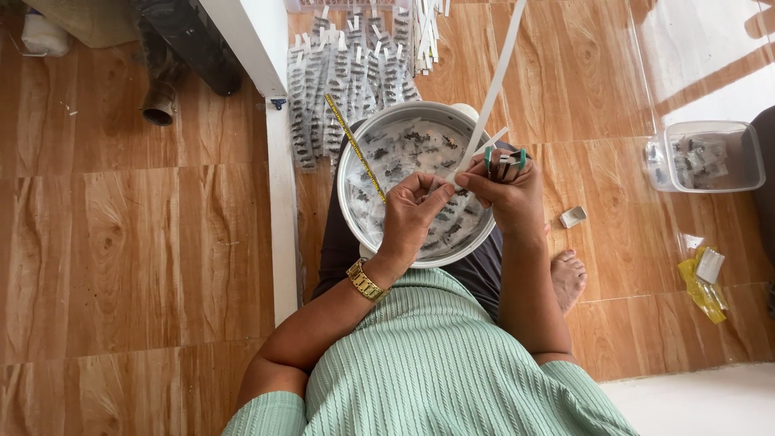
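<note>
You sit on a glossy wood-pattern tiled floor (121, 242), a round metal bowl (355, 153) on your lap.

Your left hand (412, 211) pinches the lower end of a long white strip (494, 89), fingers closed on it; your right hand (507, 194) is clamped on a green-handled tool (504, 163) — just above the bowl of small dark pieces. Rows of filled strips (347, 81) lie on the floor beyond, beside a white post (278, 202). A clear plastic tub (710, 155) sits well apart — in a patch of sunlight to your right.
</note>
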